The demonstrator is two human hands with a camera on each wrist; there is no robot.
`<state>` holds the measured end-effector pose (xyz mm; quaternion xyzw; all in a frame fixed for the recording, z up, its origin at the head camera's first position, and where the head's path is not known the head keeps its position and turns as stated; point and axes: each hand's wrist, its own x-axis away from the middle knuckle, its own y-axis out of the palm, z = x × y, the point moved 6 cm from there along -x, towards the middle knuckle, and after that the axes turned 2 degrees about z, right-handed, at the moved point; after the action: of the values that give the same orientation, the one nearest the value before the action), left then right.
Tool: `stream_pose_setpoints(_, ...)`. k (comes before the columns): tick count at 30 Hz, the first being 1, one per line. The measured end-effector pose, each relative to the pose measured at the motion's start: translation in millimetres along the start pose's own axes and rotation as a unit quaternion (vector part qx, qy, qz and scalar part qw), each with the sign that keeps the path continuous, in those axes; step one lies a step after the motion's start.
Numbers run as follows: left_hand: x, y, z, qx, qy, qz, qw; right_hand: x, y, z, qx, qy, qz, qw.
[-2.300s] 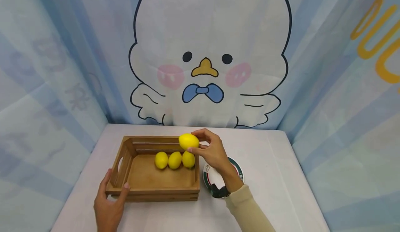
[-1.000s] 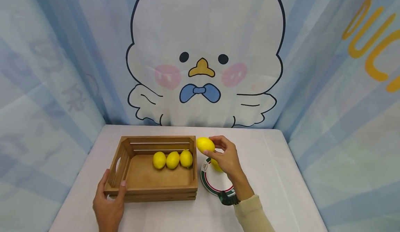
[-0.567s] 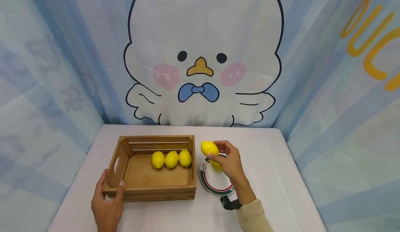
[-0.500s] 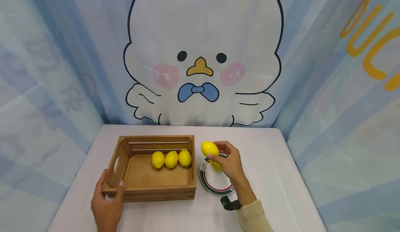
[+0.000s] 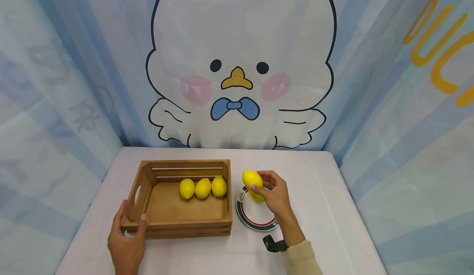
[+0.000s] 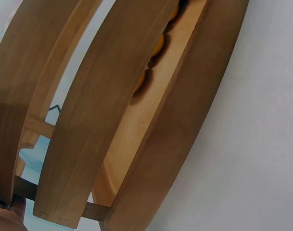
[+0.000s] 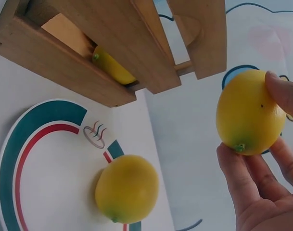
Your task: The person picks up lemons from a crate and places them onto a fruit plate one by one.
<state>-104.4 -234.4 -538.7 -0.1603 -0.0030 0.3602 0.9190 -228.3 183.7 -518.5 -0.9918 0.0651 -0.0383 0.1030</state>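
My right hand (image 5: 277,192) pinches a yellow lemon (image 5: 252,179) between thumb and fingers, above the back of a round plate. In the right wrist view that held lemon (image 7: 250,113) is well above a second lemon (image 7: 127,188), which rests on the plate (image 7: 43,192) near its rim. The plate (image 5: 255,225) is white with a green and red border. My left hand (image 5: 127,242) grips the front left corner of a slatted wooden crate (image 5: 177,230), its thumb on the front rim. Three lemons (image 5: 203,189) lie in a row inside the crate, toward its right side.
A white-covered table (image 5: 318,209) carries everything, the plate standing just right of the crate. Behind it hangs a pale cloth (image 5: 240,32) printed with a cartoon chick. Cloth walls (image 5: 52,143) close in both sides. A dark strap device (image 5: 275,244) sits at the right wrist.
My right hand has carried its lemon from over the crate's right back corner rightward to above the plate, then lowered it slightly. The left hand keeps its place on the crate.
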Motion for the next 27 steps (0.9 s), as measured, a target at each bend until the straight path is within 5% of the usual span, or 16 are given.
stream_pose_setpoints(27,0.8,-0.1,1.3,0.002,-0.002,-0.002,1.0,9.5,-7,28,-0.017,0.019,0.021,0.9995)
